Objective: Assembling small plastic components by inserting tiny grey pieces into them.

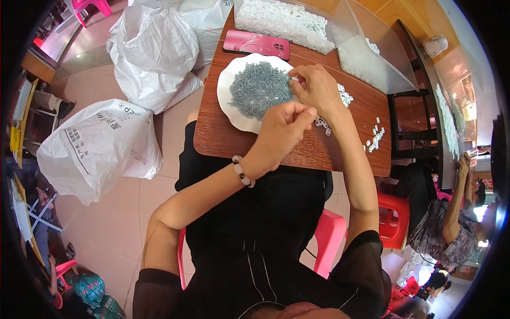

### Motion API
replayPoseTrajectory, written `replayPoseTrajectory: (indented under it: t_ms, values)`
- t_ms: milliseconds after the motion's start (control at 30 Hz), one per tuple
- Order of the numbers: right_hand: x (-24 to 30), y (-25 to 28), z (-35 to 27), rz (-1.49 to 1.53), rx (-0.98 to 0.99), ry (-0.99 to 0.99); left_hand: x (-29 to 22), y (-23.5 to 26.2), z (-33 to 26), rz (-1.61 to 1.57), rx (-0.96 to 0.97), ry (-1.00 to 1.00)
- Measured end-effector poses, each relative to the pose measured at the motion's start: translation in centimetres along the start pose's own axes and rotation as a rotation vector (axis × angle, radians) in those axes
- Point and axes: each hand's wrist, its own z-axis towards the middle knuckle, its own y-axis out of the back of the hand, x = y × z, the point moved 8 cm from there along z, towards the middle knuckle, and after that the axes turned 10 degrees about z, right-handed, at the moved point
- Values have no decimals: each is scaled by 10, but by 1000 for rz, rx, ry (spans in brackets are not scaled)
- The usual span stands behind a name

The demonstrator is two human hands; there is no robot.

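Observation:
A white scalloped plate (225, 101) holds a heap of small grey-blue rod-like pieces (260, 87). My right hand (323, 90) is at the plate's right rim, thumb and forefinger pinching a small white plastic piece (294, 79). In front of it, over the plate's near right edge, my left hand (284, 130) is closed in a pinch. Whatever is between its fingertips is too small to make out. Loose white plastic pieces (323, 126) lie on the table beside and partly behind my hands, with more (345, 95) past my right wrist.
The brown wooden table (223, 139) also bears a pink phone (256, 44), a pile of white pieces (281, 24) at the back and scattered ones (376, 137) at right. A translucent panel (380, 50) stands back right. White sacks (106, 149) stand left. Another person (446, 228) sits at right.

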Motion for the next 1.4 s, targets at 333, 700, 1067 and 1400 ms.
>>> replayPoseTrajectory:
  t_ms: [333,700,1067,1400]
  values:
    - [9,-6,4,50,5,30,-45,76,29,234,-216,-171]
    - [14,-10,3,12,-24,89,-40,71,32,211,-166,-149]
    - [7,-3,-3,229,-42,-35,-35,85,39,264,-174,-183]
    - [20,12,-20,660,82,-110,-28,72,40,337,-110,-148]
